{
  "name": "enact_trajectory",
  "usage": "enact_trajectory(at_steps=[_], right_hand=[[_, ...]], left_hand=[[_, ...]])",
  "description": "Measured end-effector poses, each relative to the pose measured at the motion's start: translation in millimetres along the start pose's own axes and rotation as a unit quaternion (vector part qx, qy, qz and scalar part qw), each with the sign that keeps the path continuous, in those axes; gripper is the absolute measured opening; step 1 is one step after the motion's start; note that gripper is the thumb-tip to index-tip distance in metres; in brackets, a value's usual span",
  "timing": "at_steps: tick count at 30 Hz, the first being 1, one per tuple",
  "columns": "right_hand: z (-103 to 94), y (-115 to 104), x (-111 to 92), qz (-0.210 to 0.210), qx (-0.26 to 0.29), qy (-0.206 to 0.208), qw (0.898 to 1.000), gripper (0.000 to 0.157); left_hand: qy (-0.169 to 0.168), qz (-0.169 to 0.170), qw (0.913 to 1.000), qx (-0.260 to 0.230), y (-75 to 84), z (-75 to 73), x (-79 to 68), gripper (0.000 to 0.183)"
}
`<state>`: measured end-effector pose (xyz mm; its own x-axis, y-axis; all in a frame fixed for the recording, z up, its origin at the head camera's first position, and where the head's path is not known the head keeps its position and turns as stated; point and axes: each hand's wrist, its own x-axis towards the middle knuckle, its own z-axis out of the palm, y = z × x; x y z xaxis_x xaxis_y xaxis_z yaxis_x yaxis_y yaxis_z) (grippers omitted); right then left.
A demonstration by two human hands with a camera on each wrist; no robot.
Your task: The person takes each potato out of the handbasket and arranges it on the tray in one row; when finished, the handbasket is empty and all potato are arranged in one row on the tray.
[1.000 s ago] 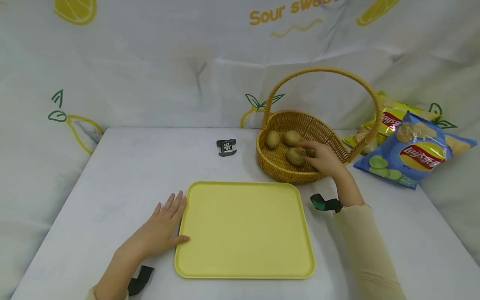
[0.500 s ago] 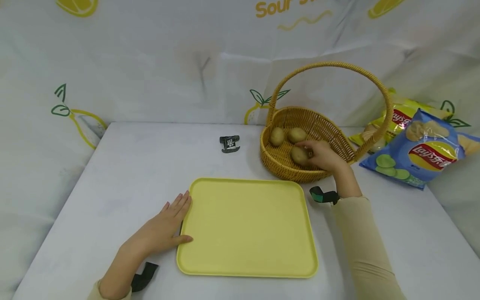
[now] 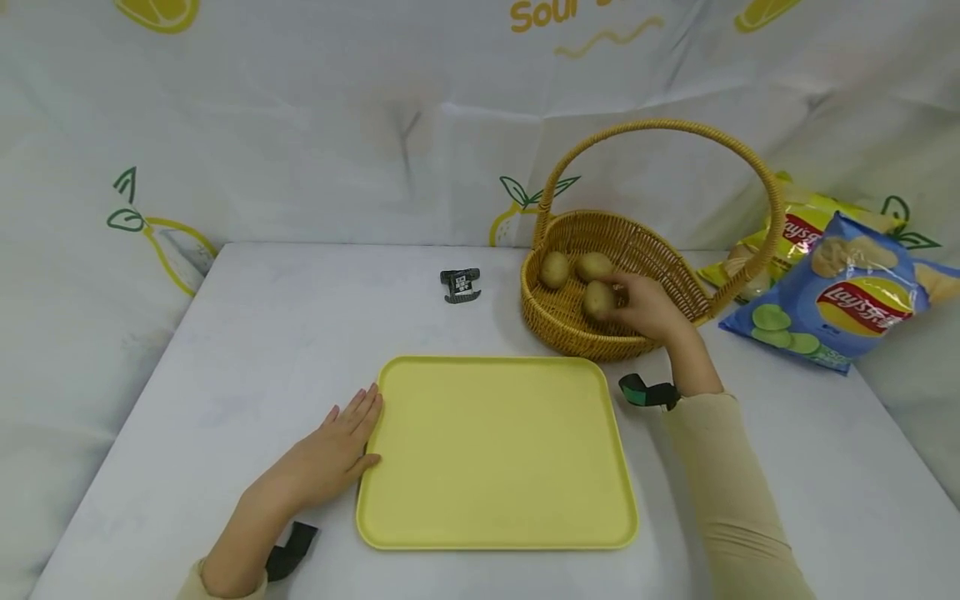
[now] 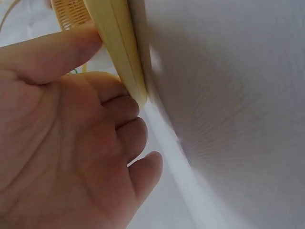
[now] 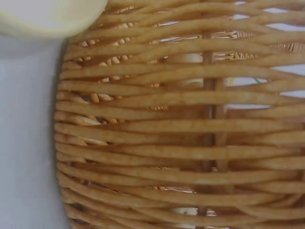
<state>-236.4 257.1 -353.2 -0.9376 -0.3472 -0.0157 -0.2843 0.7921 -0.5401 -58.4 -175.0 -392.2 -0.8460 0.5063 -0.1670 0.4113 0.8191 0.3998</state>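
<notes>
In the head view my right hand (image 3: 645,310) reaches into the wicker basket (image 3: 555,337), its thumb and fingers pinching a brownish-green kiwi (image 3: 598,298). Two more kiwis lie behind and left of it: one kiwi (image 3: 554,270) by the left wall, another kiwi (image 3: 593,266) beside it. My left hand (image 3: 330,454) lies at the left edge of a yellow tray (image 3: 495,454), fingers mostly straight, thumb at the rim. Up close in the left wrist view, the thumb and fingertips touch the tray's edge (image 4: 121,52). The basket's woven side (image 5: 190,124) fills the right wrist view, which hides the hand.
A small black packet (image 3: 460,285) lies behind the tray. To the basket's right lean a blue chip bag (image 3: 840,296) and a yellow chip bag (image 3: 806,217). The basket's tall handle (image 3: 663,125) arches above the right hand. A white printed cloth (image 3: 315,125) hangs behind.
My right hand has closed its fingers on the front kiwi and shifted it slightly back within the basket. The left thumb has drawn up a little along the tray's edge.
</notes>
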Motion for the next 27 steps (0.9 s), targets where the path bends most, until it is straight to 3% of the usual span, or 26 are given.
enact_trajectory(at_steps=[7, 14, 20, 27], right_hand=[[0.4, -4, -8, 0.015, 0.074, 0.074, 0.994, 0.062], [-0.5, -20, -22, 0.005, 0.145, 0.157, 0.977, 0.063], [5.0, -39, -31, -0.024, 0.206, 0.187, 0.960, 0.061], [20.0, -67, -34, -0.093, 0.272, 0.186, 0.940, 0.061]], left_hand=[[0.026, -0.001, 0.9996, 0.013, -1.1, 4.3, 4.7, 0.067], [0.012, -0.002, 0.9998, 0.016, 0.7, 2.4, 5.4, 0.064], [0.013, -0.003, 0.9997, 0.019, 2.4, 0.1, 4.3, 0.065], [0.023, -0.007, 0.9994, 0.027, 2.5, -1.2, 7.5, 0.068]])
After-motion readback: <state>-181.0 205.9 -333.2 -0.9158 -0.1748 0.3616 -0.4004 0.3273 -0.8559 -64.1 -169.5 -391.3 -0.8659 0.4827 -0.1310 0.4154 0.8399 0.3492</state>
